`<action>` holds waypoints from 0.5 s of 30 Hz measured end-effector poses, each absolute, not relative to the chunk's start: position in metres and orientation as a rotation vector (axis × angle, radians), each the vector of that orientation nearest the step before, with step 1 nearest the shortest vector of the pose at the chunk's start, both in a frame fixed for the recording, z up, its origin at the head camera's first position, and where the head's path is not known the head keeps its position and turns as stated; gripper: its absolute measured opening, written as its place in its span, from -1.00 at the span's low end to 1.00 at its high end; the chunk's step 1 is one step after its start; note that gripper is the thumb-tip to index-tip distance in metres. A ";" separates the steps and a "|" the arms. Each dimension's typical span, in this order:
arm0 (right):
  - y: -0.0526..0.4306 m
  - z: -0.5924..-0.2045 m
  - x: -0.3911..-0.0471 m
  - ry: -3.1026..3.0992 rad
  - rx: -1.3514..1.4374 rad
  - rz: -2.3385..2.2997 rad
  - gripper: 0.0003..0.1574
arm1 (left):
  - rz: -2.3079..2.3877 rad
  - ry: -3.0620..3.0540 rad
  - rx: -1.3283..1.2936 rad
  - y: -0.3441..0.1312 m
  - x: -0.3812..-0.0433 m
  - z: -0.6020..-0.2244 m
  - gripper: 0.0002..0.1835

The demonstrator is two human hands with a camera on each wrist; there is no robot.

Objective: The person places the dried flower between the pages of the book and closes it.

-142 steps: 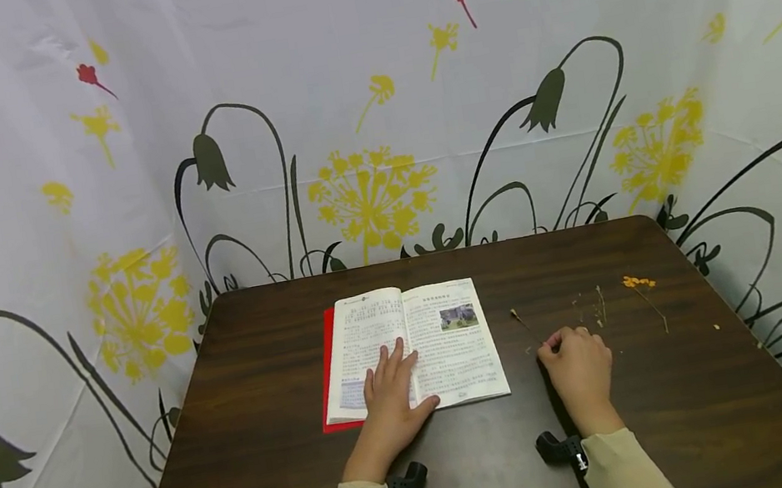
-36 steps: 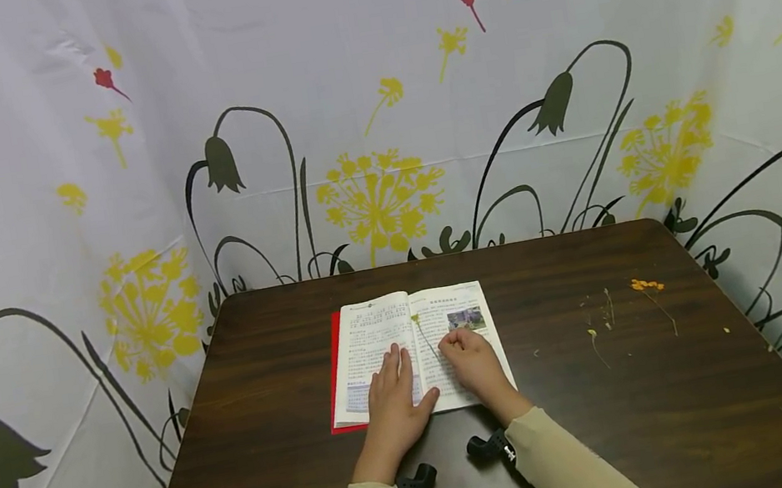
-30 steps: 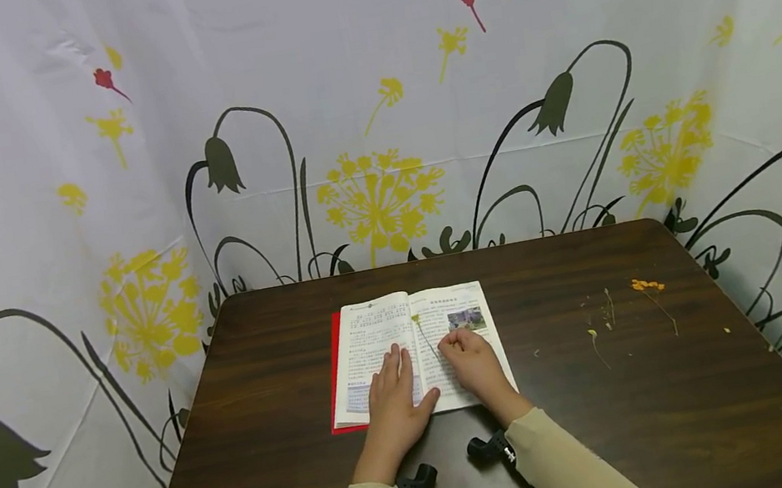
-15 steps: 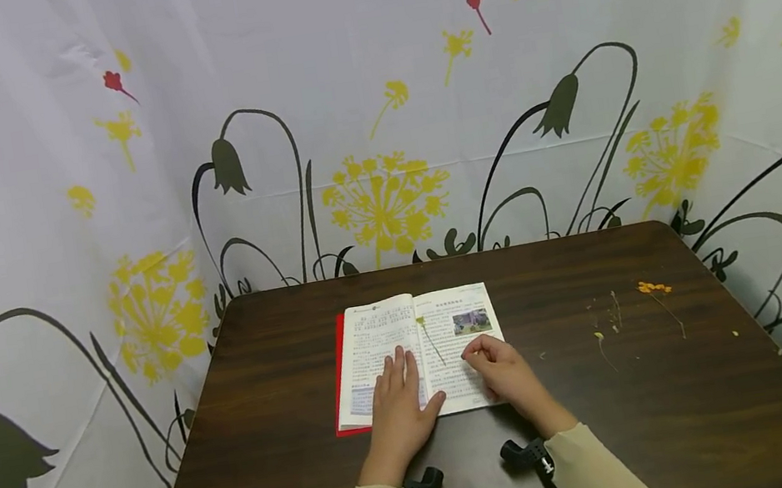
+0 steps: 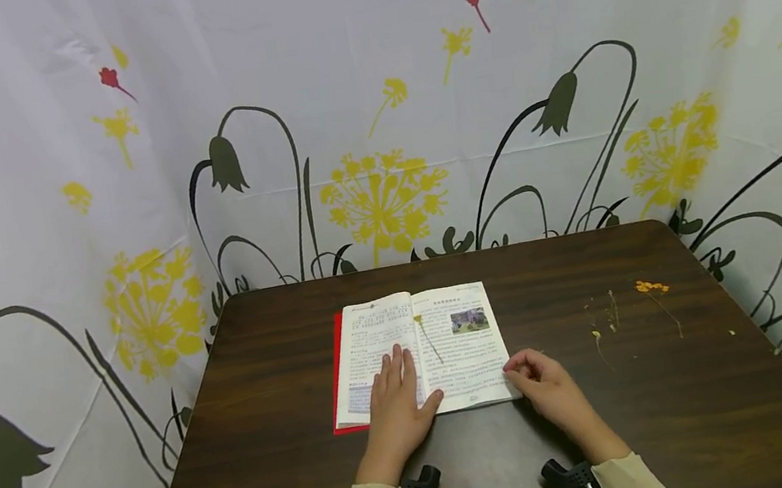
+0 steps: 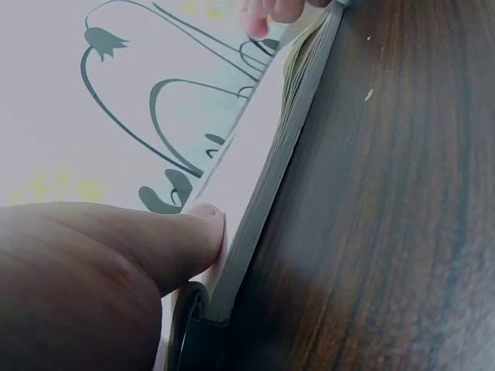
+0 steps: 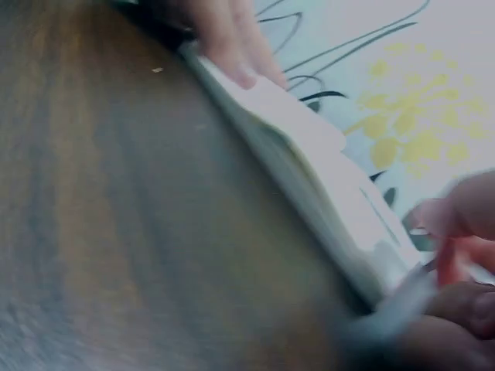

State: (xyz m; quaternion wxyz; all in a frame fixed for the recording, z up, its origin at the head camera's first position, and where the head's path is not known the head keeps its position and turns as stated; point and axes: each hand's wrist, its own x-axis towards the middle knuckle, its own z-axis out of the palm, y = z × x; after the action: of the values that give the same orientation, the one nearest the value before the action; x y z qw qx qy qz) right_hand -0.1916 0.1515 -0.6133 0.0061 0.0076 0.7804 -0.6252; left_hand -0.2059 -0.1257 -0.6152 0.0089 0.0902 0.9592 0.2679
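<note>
An open book [image 5: 468, 384] lies on the table, its red cover [image 5: 334, 370] showing along the left side. My left hand [image 5: 397, 412] rests flat on the left page, and its thumb [image 6: 189, 239] presses near the lower edge in the left wrist view. A dried yellow flower [image 5: 430, 341] with a thin stem lies on the right page beside the fold. At the book's lower right edge, my right hand [image 5: 554, 397] has its fingers bent, the fingertips right at the page edge. The right wrist view blurs there; I cannot tell whether they pinch a page.
Right of the book lie a small yellow flower [image 5: 598, 338], a thin dried sprig [image 5: 614, 310] and an orange flower [image 5: 652, 287] on a long stem. Small crumbs dot the dark wooden table [image 5: 265, 364]. A patterned cloth [image 5: 363, 54] hangs behind.
My right hand picked the yellow flower off the table, laid it on the right page and let go. Then it slid right, to the book's edge. My left hand stayed on the page.
</note>
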 end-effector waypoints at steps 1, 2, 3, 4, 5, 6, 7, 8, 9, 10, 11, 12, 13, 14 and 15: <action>0.152 -0.612 -0.192 2.476 0.022 -1.971 -0.90 | 0.842 2.994 0.281 -0.125 -0.206 -0.615 0.01; 0.153 -0.612 -0.193 2.520 0.026 -1.965 -0.90 | 0.855 2.992 0.282 -0.125 -0.206 -0.615 0.01; 0.153 -0.611 -0.194 2.574 0.028 -1.942 -0.88 | 0.867 2.989 0.284 -0.125 -0.206 -0.615 0.01; 0.154 -0.611 -0.194 2.624 0.042 -1.893 -0.86 | 0.866 2.984 0.284 -0.125 -0.206 -0.615 0.01; 0.155 -0.610 -0.194 2.660 0.054 -1.839 -0.84 | 0.861 2.978 0.284 -0.124 -0.206 -0.615 0.01; 0.156 -0.610 -0.195 2.671 0.062 -1.790 -0.82 | 0.862 2.974 0.287 -0.124 -0.206 -0.615 0.01; 0.157 -0.611 -0.196 2.678 0.066 -1.730 -0.80 | 0.862 2.972 0.290 -0.124 -0.206 -0.614 0.01; 0.158 -0.612 -0.196 2.692 0.065 -1.661 -0.78 | 0.858 2.974 0.291 -0.124 -0.205 -0.614 0.01; 0.158 -0.613 -0.197 2.698 0.060 -1.607 -0.77 | 0.852 2.975 0.291 -0.124 -0.205 -0.613 0.01; 0.159 -0.614 -0.198 2.696 0.055 -1.573 -0.76 | 0.846 2.976 0.290 -0.124 -0.205 -0.613 0.01; 0.159 -0.614 -0.199 2.684 0.047 -1.567 -0.76 | 0.842 2.979 0.288 -0.124 -0.205 -0.612 0.01; 0.159 -0.614 -0.199 2.671 0.040 -1.565 -0.74 | 0.845 2.981 0.285 -0.125 -0.204 -0.612 0.01; 0.159 -0.614 -0.199 2.651 0.034 -1.569 -0.74 | 0.839 2.981 0.281 -0.125 -0.204 -0.612 0.01; 0.160 -0.612 -0.199 2.623 0.031 -1.588 -0.72 | 0.838 2.982 0.279 -0.125 -0.205 -0.612 0.01; 0.161 -0.611 -0.198 2.591 0.027 -1.607 -0.70 | 0.843 2.979 0.278 -0.125 -0.205 -0.613 0.02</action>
State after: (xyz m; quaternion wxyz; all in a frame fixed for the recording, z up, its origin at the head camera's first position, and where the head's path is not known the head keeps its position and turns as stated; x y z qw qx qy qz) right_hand -0.1982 0.1606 -0.6105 0.0462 0.0087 0.8488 -0.5265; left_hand -0.2048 -0.1249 -0.6126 0.0167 0.0895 0.9583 0.2711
